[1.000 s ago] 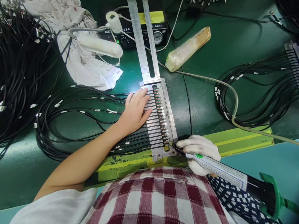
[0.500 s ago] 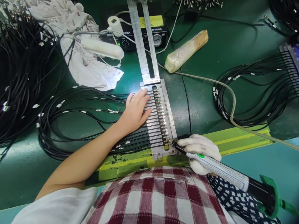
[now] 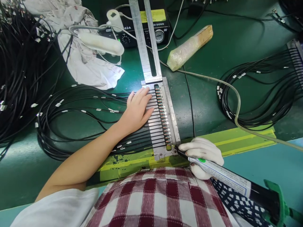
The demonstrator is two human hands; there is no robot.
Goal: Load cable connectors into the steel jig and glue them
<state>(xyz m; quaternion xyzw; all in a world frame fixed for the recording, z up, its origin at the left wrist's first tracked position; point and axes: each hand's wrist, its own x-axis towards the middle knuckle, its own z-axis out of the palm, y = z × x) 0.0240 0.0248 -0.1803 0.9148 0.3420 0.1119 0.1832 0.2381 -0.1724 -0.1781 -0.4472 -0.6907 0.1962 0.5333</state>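
Note:
My left hand (image 3: 137, 108) lies flat, fingers spread, over the upper part of a metal fixture (image 3: 171, 118) and the black cables (image 3: 142, 138) laid side by side across it. Stripped cable ends with small metal connectors (image 3: 165, 121) line the fixture's slot. In a white glove, my right hand (image 3: 205, 154) is wrapped round the front of a dispensing syringe (image 3: 222, 176) with a printed label, a black end and a green flange. The syringe's tip is at the lower right of the fixture, close to the lowest connectors; whether it touches them I cannot tell.
Behind the fixture stands a black dispenser box (image 3: 159, 28) with a gauge. A white cloth (image 3: 94, 67) and a white pen-like tool (image 3: 101, 44) lie left of it, a wrapped bundle (image 3: 189, 49) right. Cable heaps (image 3: 21, 72) sit far left, a cable coil (image 3: 255, 91) right.
The whole view has shifted slightly. My left hand stays on the fixture, and my right hand with the syringe remains at its lower right with barely any movement.

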